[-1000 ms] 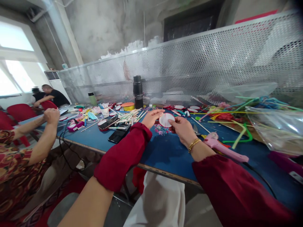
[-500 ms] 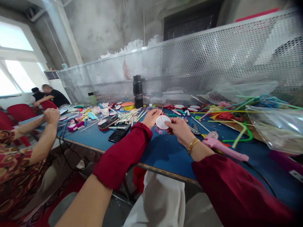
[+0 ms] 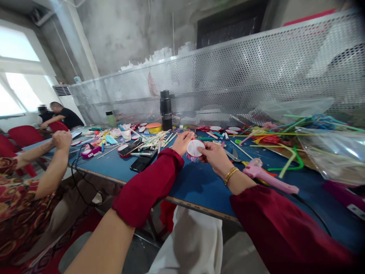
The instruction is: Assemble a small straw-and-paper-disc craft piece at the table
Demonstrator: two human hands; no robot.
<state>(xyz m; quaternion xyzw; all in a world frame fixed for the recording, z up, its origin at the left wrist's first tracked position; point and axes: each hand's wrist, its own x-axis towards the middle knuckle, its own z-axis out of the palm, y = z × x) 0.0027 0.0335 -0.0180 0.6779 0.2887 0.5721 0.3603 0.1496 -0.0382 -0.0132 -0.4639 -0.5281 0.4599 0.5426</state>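
1. Head view: a small white disc (image 3: 195,148) with red markings is held between the two hands, just above the blue table (image 3: 199,182), near its middle.
2. The disc's left edge is gripped by the left hand (image 3: 184,142), fingers curled around it.
3. Its right edge is pinched by the right hand (image 3: 214,156), thumb and fingers closed on it; a gold bracelet (image 3: 230,175) is worn at that wrist.
4. A pink glue gun (image 3: 266,177) is seen lying on the table just right of the right hand, and a black phone (image 3: 142,163) lies to the left of the left sleeve.
5. The far side of the disc is hidden by the fingers, and its red pattern is too small to make out.
6. A tangle of pink thread (image 3: 194,158) beneath the disc is partly covered by the hands.
7. At the left edge, a co-worker's clasped hands (image 3: 61,139) rest at the table, well apart.
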